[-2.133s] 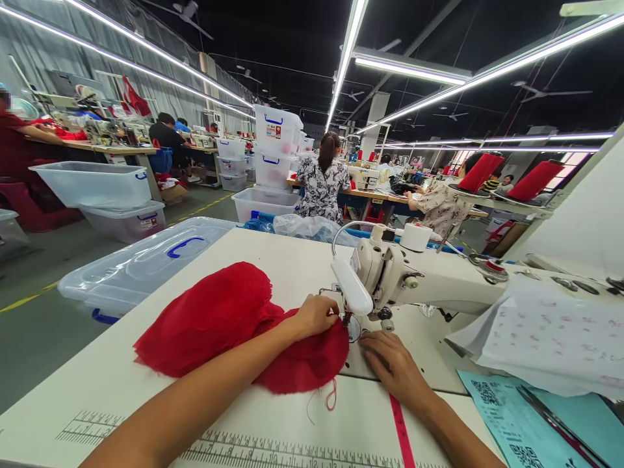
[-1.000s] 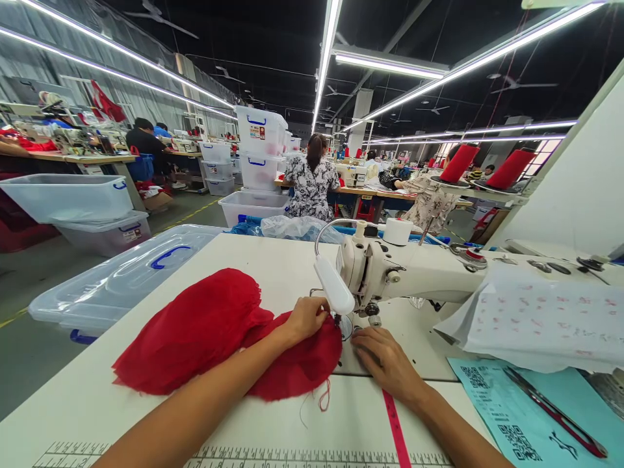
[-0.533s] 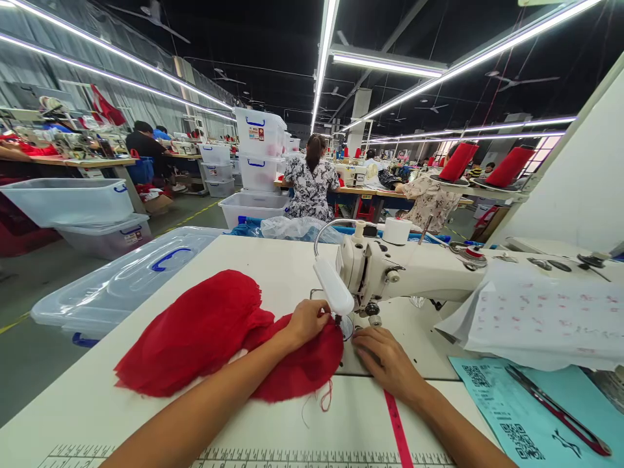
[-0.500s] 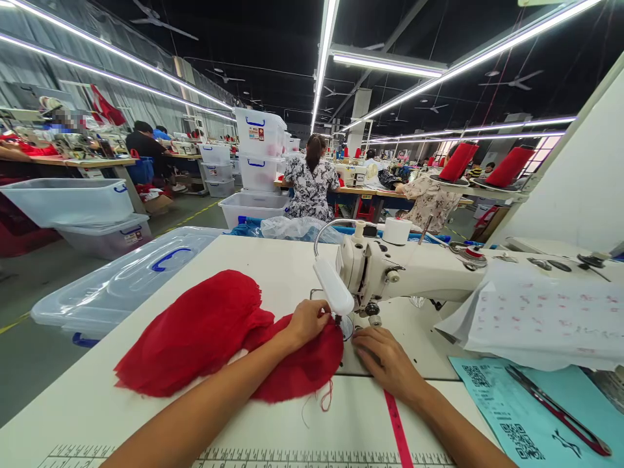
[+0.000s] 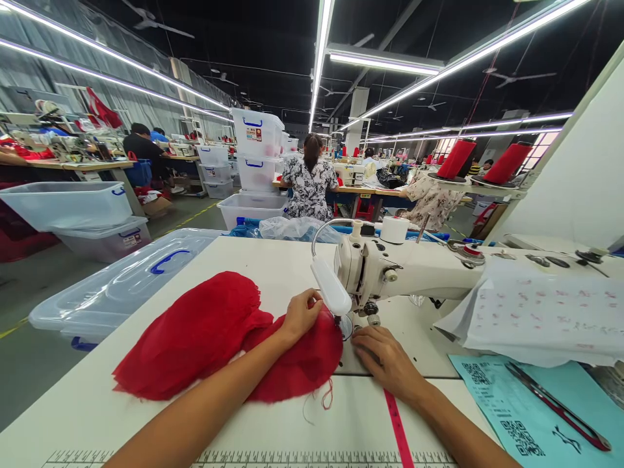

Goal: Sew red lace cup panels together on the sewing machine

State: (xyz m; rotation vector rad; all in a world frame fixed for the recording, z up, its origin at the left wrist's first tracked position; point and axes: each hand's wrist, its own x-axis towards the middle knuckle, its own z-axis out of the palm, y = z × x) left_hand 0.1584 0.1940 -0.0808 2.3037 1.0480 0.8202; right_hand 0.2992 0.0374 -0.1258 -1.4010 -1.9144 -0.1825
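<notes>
A round red fabric piece [image 5: 302, 364] lies flat on the sewing table with its right edge by the presser foot of the white sewing machine [image 5: 385, 266]. My left hand [image 5: 301, 315] pinches the far edge of this fabric, just left of the needle area. My right hand [image 5: 385, 357] rests on the machine bed right of the needle, fingers lying forward and fingertips close to the presser foot. A larger red fabric pile [image 5: 195, 335] sits to the left, touching the round piece. A white lamp head [image 5: 331, 286] hides part of the needle area.
Thread snips [image 5: 558, 406] lie on a blue-green sheet [image 5: 517, 416] at right, below a white marked paper [image 5: 550, 318]. A red tape [image 5: 397, 429] and a printed ruler [image 5: 253, 458] mark the front. A lidded clear bin [image 5: 121, 286] stands left; co-workers sit beyond.
My left hand has shifted slightly left and up along the fabric edge, away from the needle. My right hand stays nearly in place. The camera view has moved a little.
</notes>
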